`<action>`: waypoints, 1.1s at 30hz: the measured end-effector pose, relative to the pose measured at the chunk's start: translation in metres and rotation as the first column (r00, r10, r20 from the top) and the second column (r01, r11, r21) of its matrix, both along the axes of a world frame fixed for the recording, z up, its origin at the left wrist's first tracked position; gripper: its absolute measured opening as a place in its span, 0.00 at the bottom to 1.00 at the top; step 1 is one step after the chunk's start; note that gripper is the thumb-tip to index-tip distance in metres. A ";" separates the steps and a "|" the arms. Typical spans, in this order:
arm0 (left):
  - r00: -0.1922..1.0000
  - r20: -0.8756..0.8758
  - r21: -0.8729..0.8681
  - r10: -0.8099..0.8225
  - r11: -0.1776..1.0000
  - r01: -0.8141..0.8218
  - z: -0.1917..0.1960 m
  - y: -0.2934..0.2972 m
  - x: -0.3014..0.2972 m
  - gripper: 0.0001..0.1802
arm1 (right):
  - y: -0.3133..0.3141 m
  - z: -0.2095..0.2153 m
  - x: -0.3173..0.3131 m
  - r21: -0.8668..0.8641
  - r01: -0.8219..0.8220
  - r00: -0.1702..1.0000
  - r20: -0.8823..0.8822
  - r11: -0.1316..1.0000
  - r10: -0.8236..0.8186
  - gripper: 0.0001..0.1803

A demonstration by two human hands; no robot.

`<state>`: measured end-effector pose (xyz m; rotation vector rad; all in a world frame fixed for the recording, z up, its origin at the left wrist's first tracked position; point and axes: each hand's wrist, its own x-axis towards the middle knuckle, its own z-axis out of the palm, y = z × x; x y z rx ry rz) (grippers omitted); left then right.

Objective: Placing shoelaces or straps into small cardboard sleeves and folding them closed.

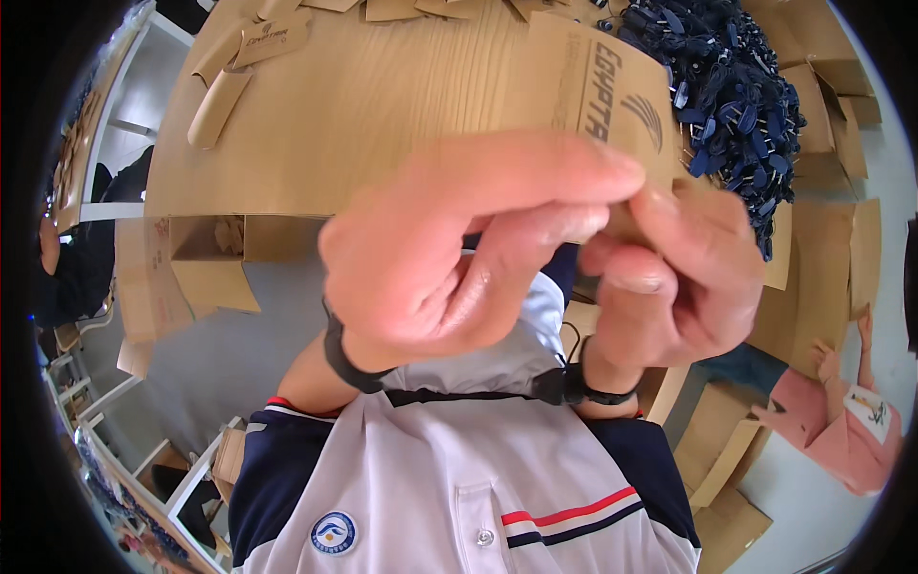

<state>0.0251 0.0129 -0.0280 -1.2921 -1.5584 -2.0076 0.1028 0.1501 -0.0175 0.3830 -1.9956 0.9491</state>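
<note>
Left hand (416, 234) and right hand (693, 263), both pinched closed on one brown card sleeve (602, 91), which I judge uneven finger pressure could crease.

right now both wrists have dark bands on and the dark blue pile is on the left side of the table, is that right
Not quite: the head view shows the dark blue pile on the right side of the table. The rest stands: both wrists do have dark bands on.
</note>
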 end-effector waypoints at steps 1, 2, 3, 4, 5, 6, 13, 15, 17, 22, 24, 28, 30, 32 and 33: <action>0.999 0.054 -0.063 0.002 0.998 0.001 0.004 -0.004 -0.002 0.09 | 0.005 0.006 -0.001 0.067 0.040 0.999 0.009 0.997 -0.040 0.15; 0.994 0.107 -0.126 0.007 0.992 0.007 0.007 -0.005 -0.004 0.09 | 0.011 0.020 0.010 0.185 0.183 0.962 0.169 0.966 -0.215 0.17; 0.993 0.115 -0.130 0.011 0.991 0.004 0.009 -0.009 -0.003 0.09 | 0.012 0.016 0.007 0.183 0.178 0.961 0.177 0.967 -0.210 0.17; 0.941 0.289 -0.127 -0.175 0.967 0.219 0.010 -0.011 -0.003 0.09 | 0.014 0.011 -0.001 0.307 0.156 0.964 0.161 0.939 -0.213 0.18; 0.824 0.451 -0.083 -0.343 0.903 0.422 0.009 -0.013 -0.001 0.09 | 0.014 0.007 -0.004 0.426 0.134 0.967 0.143 0.895 -0.213 0.18; 0.555 0.697 0.102 -0.455 0.828 0.552 0.009 -0.012 0.010 0.11 | 0.000 -0.004 -0.002 0.208 0.140 0.959 0.213 0.968 -0.184 0.17; 0.440 0.857 -0.231 -0.267 0.563 0.793 0.027 -0.035 -0.010 0.15 | 0.011 -0.021 0.017 -0.229 -0.019 0.787 0.597 0.973 0.155 0.19; 0.508 0.797 -0.271 -0.326 0.558 0.784 0.015 -0.036 -0.016 0.12 | 0.014 -0.018 0.018 -0.749 -0.179 0.162 0.617 0.638 0.770 0.22; 0.639 0.444 -0.494 -0.628 0.424 0.759 0.011 -0.022 -0.028 0.09 | 0.011 -0.030 0.011 -0.744 -0.323 0.089 0.592 0.586 0.801 0.24; 0.466 0.464 -0.504 -0.753 0.208 0.838 0.001 -0.007 -0.041 0.05 | 0.008 -0.064 0.012 -0.898 -0.326 -0.095 0.341 0.295 0.935 0.36; 0.370 0.617 -0.408 -0.695 0.120 0.905 0.004 -0.010 -0.040 0.07 | 0.009 -0.065 0.010 -0.880 -0.388 -0.099 0.336 0.275 0.937 0.48; 0.690 0.487 -0.441 -0.535 0.531 0.723 -0.004 -0.024 -0.040 0.17 | 0.015 -0.049 0.007 -0.868 -0.397 0.079 0.291 0.298 0.953 0.30; 0.712 0.315 -0.411 -0.628 0.586 0.698 -0.013 -0.020 -0.042 0.26 | 0.014 -0.051 0.010 -0.965 -0.164 0.116 0.189 0.207 0.975 0.18; 0.715 -0.068 -0.324 -0.696 0.693 0.644 -0.022 -0.020 -0.034 0.48 | 0.001 -0.064 0.010 -0.957 -0.283 0.182 0.016 0.068 0.983 0.20; 0.716 -0.067 -0.315 -0.695 0.695 0.646 -0.033 -0.018 -0.025 0.48 | -0.005 -0.072 0.006 -0.941 -0.337 0.203 -0.066 0.006 0.977 0.22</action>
